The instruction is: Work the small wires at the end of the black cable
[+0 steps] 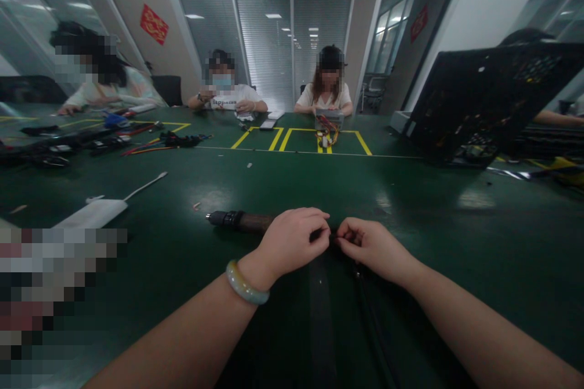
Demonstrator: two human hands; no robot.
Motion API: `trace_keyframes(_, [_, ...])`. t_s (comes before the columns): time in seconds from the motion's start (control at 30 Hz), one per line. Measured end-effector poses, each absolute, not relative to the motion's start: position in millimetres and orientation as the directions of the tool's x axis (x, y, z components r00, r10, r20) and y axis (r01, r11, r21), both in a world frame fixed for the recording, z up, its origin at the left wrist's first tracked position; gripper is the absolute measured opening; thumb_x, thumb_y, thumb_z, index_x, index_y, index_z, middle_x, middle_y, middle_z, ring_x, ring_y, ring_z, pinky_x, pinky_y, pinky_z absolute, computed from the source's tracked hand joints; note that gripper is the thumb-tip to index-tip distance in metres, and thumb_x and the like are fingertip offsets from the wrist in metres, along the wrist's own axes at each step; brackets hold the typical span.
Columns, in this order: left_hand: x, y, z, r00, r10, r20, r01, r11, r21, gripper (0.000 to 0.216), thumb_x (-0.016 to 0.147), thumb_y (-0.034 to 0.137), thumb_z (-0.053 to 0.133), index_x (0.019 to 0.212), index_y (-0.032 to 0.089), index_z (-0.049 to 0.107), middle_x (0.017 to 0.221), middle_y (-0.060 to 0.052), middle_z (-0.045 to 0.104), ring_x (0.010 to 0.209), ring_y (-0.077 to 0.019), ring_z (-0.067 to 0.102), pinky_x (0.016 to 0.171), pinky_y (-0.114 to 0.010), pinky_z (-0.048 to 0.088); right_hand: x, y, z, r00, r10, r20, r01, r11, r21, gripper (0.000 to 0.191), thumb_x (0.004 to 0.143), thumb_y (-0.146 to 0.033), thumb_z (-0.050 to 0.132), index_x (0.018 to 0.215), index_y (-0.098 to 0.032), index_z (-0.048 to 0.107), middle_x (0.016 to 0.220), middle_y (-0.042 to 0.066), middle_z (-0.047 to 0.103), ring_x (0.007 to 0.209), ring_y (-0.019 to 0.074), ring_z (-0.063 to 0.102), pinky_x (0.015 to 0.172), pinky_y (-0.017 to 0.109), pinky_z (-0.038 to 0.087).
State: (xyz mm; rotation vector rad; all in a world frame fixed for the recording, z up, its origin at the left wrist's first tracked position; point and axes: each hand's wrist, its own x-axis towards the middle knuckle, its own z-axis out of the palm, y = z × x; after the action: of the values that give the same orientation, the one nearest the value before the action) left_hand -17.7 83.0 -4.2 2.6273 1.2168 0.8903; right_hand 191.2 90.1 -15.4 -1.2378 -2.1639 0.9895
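My left hand (pixel 295 237), with a pale jade bangle (pixel 246 284) on its wrist, is pinched at the thumb and fingertips just above the table. My right hand (pixel 371 247) is closed in a pinch right beside it, the fingertips almost meeting. Something small and dark shows at the fingertips, too small to name. Behind my left hand lies what looks like an electric screwdriver (pixel 228 219), its black nose and metal tip pointing left; my hand hides the rest of its brown body. A black cable (pixel 370 316) runs from under my right hand toward the near edge.
On the green table (pixel 182 279), a white box-like adapter with a cable (pixel 91 214) lies left. Dark parts and wires (pixel 59 146) are farther back. A large black panel (pixel 493 103) stands tilted at the right. Several people sit around the table, beyond yellow tape marks (pixel 285 138).
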Motion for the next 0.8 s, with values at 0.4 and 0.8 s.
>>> trace_keyframes(0.4, [-16.6, 84.6, -2.6, 0.518, 0.742, 0.425, 0.666, -0.662, 0.343, 0.016, 0.088, 0.022, 0.05, 0.082, 0.021, 0.065, 0.106, -0.002, 0.068, 0.099, -0.0189, 0.063, 0.088, -0.036, 0.05, 190.8, 90.4, -17.4, -0.467, 0.878, 0.102, 0.543, 0.376, -0.751, 0.003, 0.082, -0.021, 0.06, 0.081, -0.019, 0.062, 0.069, -0.002, 0.062, 0.062, 0.0114, 0.057, 0.055, 0.02, 0.038])
trace_keyframes(0.8, [-18.9, 86.4, -3.8, 0.573, 0.77, 0.28, 0.726, -0.636, 0.264, 0.014, 0.082, 0.022, 0.055, 0.093, 0.026, 0.061, 0.093, 0.001, 0.066, 0.085, -0.0201, 0.062, 0.078, -0.034, 0.047, 193.6, 93.5, -26.1, -0.463, 0.88, 0.102, 0.539, 0.371, -0.756, 0.005, 0.082, -0.023, 0.064, 0.085, -0.019, 0.063, 0.075, -0.002, 0.065, 0.066, 0.0116, 0.059, 0.056, 0.02, 0.04])
